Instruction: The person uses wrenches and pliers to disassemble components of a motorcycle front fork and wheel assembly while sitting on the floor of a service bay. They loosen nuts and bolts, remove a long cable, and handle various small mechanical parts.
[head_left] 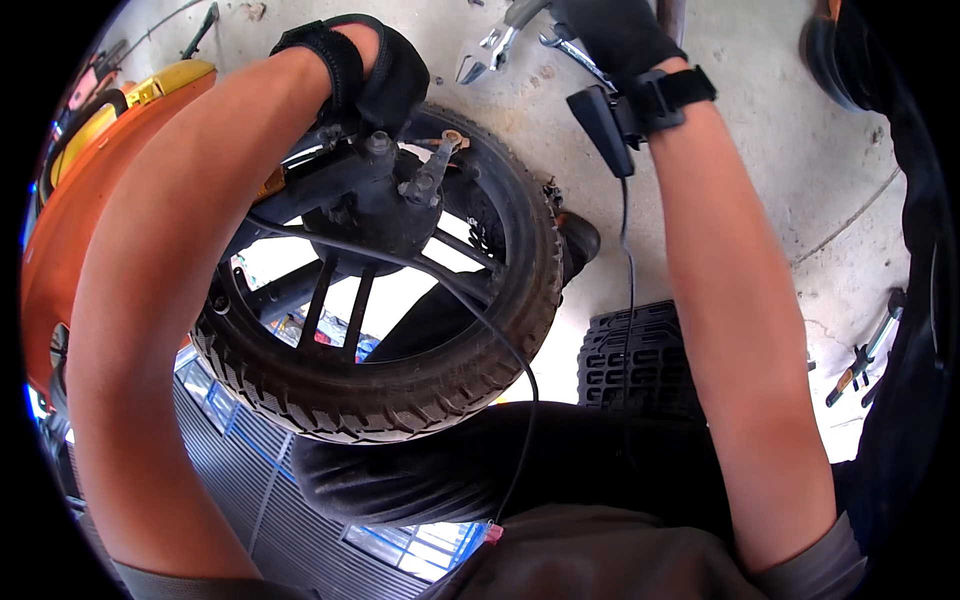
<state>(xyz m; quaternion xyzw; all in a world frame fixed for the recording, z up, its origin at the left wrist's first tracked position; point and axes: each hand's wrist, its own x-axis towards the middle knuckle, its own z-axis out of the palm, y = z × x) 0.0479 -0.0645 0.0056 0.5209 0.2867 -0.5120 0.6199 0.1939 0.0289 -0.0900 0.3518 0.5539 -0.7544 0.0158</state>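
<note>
A black wheel [400,300] with a knobbly tyre stands upright at the centre, its hub [375,215] and spokes facing the camera. An orange body panel [70,230] curves along its left. A thin black cable [500,340] crosses the spokes and runs down to the lower edge. A black ribbed mat [635,360] lies on the concrete floor [780,170] just right of the tyre, and pliers [865,350] lie well apart at the far right.

The left hand [375,75], gloved, curls closed over the top of the hub, its forearm hiding part of the tyre's left side. The right hand [615,35], also gloved, is closed around metal wrenches [510,45] on the floor beyond the wheel.
</note>
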